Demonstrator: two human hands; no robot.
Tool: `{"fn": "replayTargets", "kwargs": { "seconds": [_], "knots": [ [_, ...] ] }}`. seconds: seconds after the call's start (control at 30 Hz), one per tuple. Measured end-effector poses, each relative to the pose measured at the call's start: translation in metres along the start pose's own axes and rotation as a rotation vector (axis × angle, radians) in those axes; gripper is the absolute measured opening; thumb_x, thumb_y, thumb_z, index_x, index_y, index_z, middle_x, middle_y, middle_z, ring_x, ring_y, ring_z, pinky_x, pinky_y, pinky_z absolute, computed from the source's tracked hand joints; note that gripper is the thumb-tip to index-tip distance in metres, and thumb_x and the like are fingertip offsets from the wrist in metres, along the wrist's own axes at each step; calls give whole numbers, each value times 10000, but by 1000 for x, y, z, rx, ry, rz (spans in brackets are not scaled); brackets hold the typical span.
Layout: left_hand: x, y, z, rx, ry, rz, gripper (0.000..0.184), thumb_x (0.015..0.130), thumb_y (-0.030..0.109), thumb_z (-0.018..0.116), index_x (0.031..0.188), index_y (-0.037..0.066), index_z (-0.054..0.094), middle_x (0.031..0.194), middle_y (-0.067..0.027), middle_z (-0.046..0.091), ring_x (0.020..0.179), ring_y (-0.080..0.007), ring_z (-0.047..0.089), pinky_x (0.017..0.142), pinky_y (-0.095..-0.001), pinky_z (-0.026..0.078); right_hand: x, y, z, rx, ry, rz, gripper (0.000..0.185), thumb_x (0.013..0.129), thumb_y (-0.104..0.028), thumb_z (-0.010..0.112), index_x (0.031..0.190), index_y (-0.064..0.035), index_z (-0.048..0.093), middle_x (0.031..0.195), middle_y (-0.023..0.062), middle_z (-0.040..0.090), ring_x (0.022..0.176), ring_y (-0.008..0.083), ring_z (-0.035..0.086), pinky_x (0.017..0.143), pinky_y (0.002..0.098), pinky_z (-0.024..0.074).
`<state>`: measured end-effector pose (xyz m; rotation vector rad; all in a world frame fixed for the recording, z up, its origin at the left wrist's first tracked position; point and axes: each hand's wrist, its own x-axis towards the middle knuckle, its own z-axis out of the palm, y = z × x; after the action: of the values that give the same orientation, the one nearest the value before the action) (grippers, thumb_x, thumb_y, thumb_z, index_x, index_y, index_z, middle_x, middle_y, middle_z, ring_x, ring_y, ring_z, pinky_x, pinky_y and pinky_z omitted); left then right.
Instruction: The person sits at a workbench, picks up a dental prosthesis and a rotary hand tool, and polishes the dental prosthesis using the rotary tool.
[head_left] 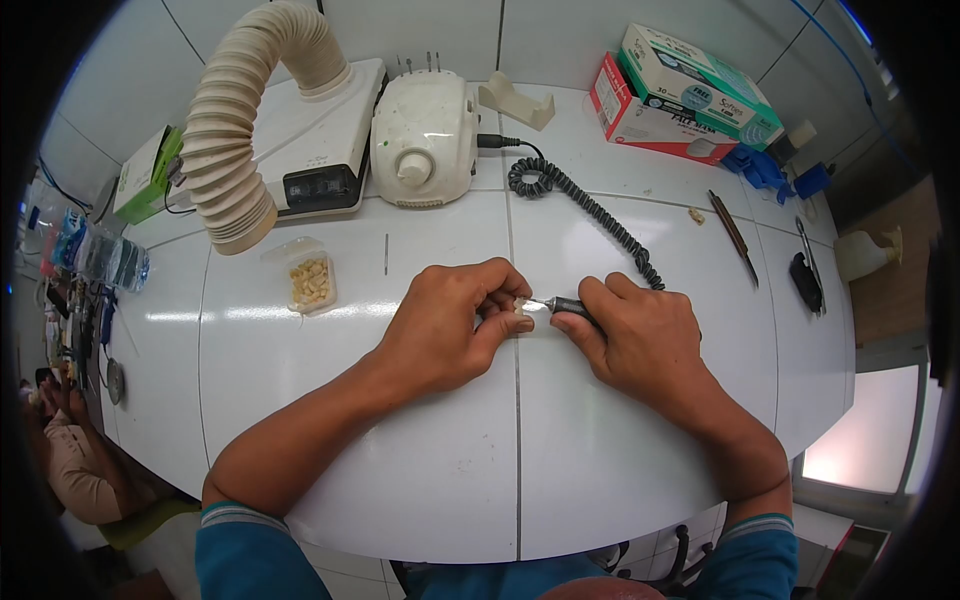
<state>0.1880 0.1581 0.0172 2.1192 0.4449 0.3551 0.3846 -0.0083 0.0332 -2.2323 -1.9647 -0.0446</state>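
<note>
Between the thumb and fingers of my left hand [455, 320] is a small pale piece [521, 305], partly hidden by the fingertips. My right hand [640, 330] is wrapped round a dark rotary handpiece [570, 305], whose thin metal tip points left and meets the piece or lies very close to it. A coiled black cord [605, 220] runs from near my right hand up to the white control unit [425, 140]. To the left of my left hand, a clear box [333, 297] holds several yellowish pieces.
A ribbed hose [215, 140] hangs from a white machine [300, 150] at the upper left. Stacked boxes [680, 95] stand at the upper right. A brown tool [733, 236], a small yellowish piece [696, 215] and a thin rod [386, 254] lie on the table. Another person [80, 460] sits far left.
</note>
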Motion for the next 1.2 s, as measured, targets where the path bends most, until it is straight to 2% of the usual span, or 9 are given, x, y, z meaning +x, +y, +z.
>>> {"fn": "replayTargets", "kwargs": {
  "seconds": [0.1, 0.2, 0.5, 0.6, 1.2],
  "knots": [
    [0, 1, 0, 2, 0, 0, 227, 965, 112, 863, 1130, -15, 772, 938, -148, 824, 897, -244, 810, 818, -360, 618, 0, 0, 0, -2, -5, -2, 460, 1074, -546, 723, 950, -103, 717, 756, 54, 660, 523, 243, 652, 476, 401, 495],
    [0, -1, 1, -21, 9, 4, 216, 960, 114, 846, 1107, -15, 753, 919, -171, 813, 875, -286, 812, 818, -396, 623, 0, 0, 1, -1, -1, -1, 464, 1075, -548, 720, 948, -102, 716, 755, 55, 660, 521, 244, 651, 476, 401, 495],
    [0, 0, 0, -3, 2, -9, 218, 961, 113, 845, 1111, -14, 753, 920, -168, 812, 871, -283, 811, 812, -392, 622, 0, 1, 2, -4, 2, -4, 469, 1076, -551, 719, 946, -101, 713, 748, 55, 659, 511, 239, 646, 469, 402, 489],
    [0, 1, 0, 0, -5, -9, 225, 965, 110, 862, 1127, -16, 771, 933, -144, 822, 883, -242, 805, 799, -364, 611, 0, 1, 2, -7, 4, -4, 468, 1076, -551, 719, 947, -101, 712, 751, 55, 660, 513, 241, 648, 471, 403, 491],
    [0, 0, 0, 5, -3, -6, 214, 964, 100, 862, 1118, -16, 769, 943, -146, 826, 890, -248, 815, 814, -364, 623, 1, 0, -1, -1, -24, 11, 472, 1081, -556, 708, 958, -100, 723, 765, 66, 671, 536, 258, 667, 487, 413, 508]
  ]
}}
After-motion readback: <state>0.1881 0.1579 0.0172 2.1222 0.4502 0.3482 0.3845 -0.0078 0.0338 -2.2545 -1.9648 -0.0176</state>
